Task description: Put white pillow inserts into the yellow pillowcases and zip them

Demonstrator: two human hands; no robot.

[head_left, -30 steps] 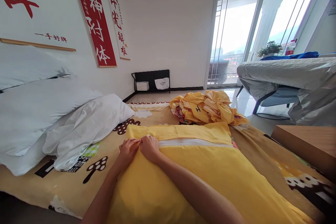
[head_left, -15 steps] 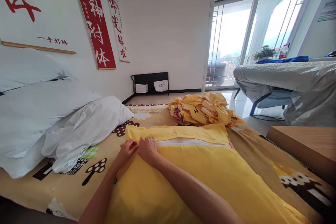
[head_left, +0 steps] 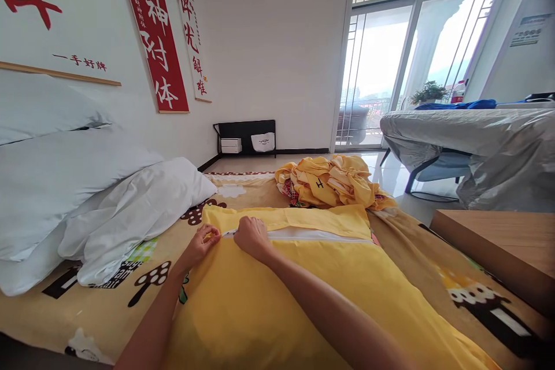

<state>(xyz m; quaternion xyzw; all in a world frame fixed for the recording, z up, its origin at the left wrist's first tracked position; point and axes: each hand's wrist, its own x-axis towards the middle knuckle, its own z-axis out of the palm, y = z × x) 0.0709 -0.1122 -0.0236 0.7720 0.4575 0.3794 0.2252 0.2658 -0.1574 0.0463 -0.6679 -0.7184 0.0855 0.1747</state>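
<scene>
Plump yellow pillow (head_left: pixel 243 306) before me on the patterned sheet (head_left: pixel 104 315), white strip (head_left: pixel 321 235) showing along its far opening, my left hand (head_left: pixel 200 245) pinching the left end, my right hand (head_left: pixel 255 238) fisted on the edge, right forearm (head_left: pixel 321 300) crossing over, crumpled yellow cloth (head_left: pixel 342 182) just beyond, white pillows (head_left: pixel 56 173) leftward.

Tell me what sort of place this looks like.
Probably a bedroom, or a room used for sleeping: white pillows are piled on a spread-out patterned blanket, and a stuffed yellow zippered cover lies there too.
</scene>
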